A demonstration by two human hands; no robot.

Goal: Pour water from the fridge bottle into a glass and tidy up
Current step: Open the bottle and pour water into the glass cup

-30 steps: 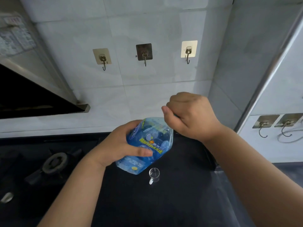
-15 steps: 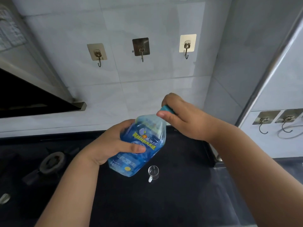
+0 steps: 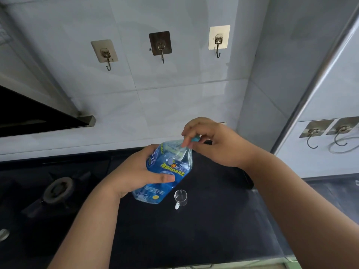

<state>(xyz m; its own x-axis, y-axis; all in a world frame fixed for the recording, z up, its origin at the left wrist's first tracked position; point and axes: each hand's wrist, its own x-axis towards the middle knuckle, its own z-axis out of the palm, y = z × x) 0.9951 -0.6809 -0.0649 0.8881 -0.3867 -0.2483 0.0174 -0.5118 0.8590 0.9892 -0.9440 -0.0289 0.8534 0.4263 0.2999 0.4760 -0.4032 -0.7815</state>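
— How many wall hooks?
— Five: three adhesive hooks (image 3: pixel 160 46) on the tiles, two more (image 3: pixel 313 133) on the right.
— Bottles and glasses?
— One blue-labelled bottle (image 3: pixel 167 171), one small glass (image 3: pixel 180 197), one gas burner (image 3: pixel 58 189).

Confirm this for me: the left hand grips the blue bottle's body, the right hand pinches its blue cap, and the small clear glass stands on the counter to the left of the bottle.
One detail is wrong. In the head view the glass stands to the right of the bottle, near its base, not the left. The rest holds: the left hand grips the body and the right hand pinches the cap.
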